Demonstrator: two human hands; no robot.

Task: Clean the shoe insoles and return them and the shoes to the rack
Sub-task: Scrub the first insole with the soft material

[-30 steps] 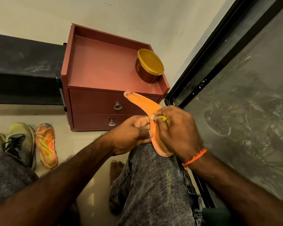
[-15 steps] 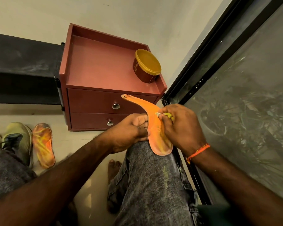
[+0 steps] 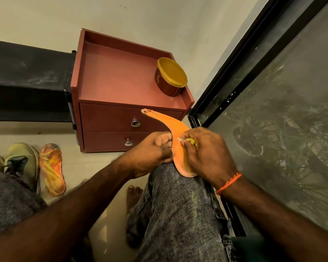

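Observation:
An orange insole [image 3: 175, 127] stands bent on my right knee, its toe curving up to the left. My left hand [image 3: 151, 154] grips its left edge with curled fingers. My right hand [image 3: 206, 154] holds a small yellow brush [image 3: 189, 141] with white bristles against the insole's face. A second orange and yellow insole [image 3: 52, 168] lies flat on the floor at the left. Beside it stand olive green shoes [image 3: 22, 161], one cut off by the frame's edge.
A red two-drawer cabinet [image 3: 121, 118] stands against the wall ahead, with a gold-lidded tub [image 3: 170, 76] on its top. A black shelf [image 3: 27, 82] runs to its left. A dark-framed glass door [image 3: 273, 110] fills the right side. My bare foot [image 3: 133, 195] rests on the floor.
My right hand has moved the brush a little along the insole. The insole and my left hand have stayed on the knee.

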